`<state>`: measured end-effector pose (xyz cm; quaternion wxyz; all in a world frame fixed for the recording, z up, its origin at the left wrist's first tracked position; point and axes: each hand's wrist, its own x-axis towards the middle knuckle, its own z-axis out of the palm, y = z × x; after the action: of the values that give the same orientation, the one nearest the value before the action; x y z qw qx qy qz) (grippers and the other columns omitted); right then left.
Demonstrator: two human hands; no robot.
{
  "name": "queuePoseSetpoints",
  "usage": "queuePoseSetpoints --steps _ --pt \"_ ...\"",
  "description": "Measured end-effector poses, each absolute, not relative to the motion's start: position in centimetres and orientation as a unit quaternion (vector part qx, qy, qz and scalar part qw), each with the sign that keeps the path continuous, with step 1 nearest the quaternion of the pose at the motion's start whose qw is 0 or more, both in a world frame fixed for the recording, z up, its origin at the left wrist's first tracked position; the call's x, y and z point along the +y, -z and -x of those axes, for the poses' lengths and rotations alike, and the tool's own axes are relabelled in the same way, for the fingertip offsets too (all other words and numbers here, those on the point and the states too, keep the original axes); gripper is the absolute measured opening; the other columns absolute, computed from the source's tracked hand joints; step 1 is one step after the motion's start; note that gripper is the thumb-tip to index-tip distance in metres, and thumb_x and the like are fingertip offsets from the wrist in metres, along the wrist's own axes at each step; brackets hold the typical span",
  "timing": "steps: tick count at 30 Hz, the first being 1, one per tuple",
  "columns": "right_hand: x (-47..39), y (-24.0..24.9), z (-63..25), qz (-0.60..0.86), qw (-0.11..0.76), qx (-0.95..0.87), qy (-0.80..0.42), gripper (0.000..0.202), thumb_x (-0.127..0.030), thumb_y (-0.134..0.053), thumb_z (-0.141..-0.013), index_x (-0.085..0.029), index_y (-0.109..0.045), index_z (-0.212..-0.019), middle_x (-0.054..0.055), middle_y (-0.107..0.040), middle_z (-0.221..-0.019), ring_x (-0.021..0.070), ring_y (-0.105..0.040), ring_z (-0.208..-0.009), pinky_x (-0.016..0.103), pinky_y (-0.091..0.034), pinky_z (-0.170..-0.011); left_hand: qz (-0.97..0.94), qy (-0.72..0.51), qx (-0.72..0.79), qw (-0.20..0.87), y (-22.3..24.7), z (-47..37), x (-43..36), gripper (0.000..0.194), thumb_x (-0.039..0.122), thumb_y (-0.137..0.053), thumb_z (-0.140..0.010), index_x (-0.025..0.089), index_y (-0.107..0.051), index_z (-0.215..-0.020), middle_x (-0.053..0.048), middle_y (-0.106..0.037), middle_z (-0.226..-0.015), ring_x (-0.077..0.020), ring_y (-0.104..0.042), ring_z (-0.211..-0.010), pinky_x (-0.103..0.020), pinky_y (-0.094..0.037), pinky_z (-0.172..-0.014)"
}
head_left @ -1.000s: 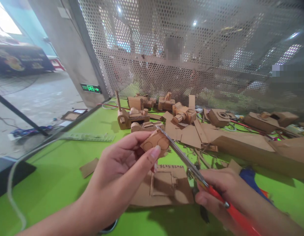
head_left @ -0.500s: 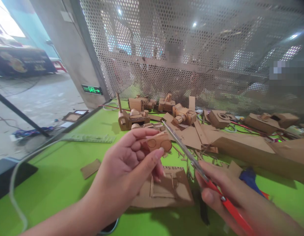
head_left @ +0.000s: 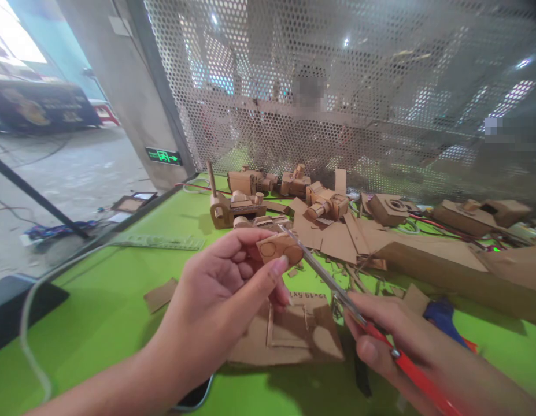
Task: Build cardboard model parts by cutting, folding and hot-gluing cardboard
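The tips of my scissors [head_left: 324,275] have dropped since half a second ago and now meet the upper edge of the small cardboard piece [head_left: 280,252], which has tipped slightly. I've got that piece pinched between the thumb and fingers of my left hand [head_left: 222,297], above the far part of the framed cardboard panel [head_left: 289,355]. My right hand [head_left: 391,329] is closed round the scissors' red handles, to the right of the panel.

All of this is over the green table [head_left: 103,312]. Left of the panel lies a loose scrap [head_left: 161,295]; nearer me, on its left, a dark rounded device [head_left: 197,397] shows partly from under my wrist. A blue object [head_left: 443,320] lies to its right. Beyond it I see scattered trimmings, cardboard models [head_left: 250,182] and, far right, a long cardboard sheet [head_left: 436,254]. My left hand blocks part of the panel and the models behind, and my thumb overlaps one of the two circles drawn on the piece.

The piece runs roughly left to right, its marked face towards me. The scissors slant from the panel's near right, blades pointing away and leftward over its far side.
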<state>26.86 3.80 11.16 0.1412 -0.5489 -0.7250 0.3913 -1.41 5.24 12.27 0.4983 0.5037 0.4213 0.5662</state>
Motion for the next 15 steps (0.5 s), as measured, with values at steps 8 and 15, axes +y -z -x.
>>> queuePoseSetpoints --steps 8,15 --pt "3.61 -11.26 -27.18 0.535 0.121 -0.722 -0.421 0.058 -0.083 -0.055 -0.107 -0.031 -0.077 -0.121 0.008 -0.082 -0.112 0.0303 -0.078 -0.099 0.037 -0.068 -0.088 -0.523 -0.553 0.417 0.496 -12.31 1.48 5.15 0.027 0.032 -0.093 -0.098 0.021 -0.077 -0.117 0.001 -0.085 -0.07 -0.017 -0.081 -0.062 -0.02 -0.068 -0.062" --pt "3.55 -11.02 -27.32 0.544 0.137 -0.705 -0.433 0.054 -0.08 -0.062 -0.106 -0.029 -0.078 -0.117 0.008 -0.082 -0.112 0.031 -0.079 -0.103 0.037 -0.069 -0.092 -0.525 -0.549 0.419 0.498 -12.2 1.34 5.18 0.024 0.038 -0.09 -0.101 0.022 -0.079 -0.115 0.002 -0.085 -0.071 -0.0145 -0.08 -0.063 -0.017 -0.067 -0.063"
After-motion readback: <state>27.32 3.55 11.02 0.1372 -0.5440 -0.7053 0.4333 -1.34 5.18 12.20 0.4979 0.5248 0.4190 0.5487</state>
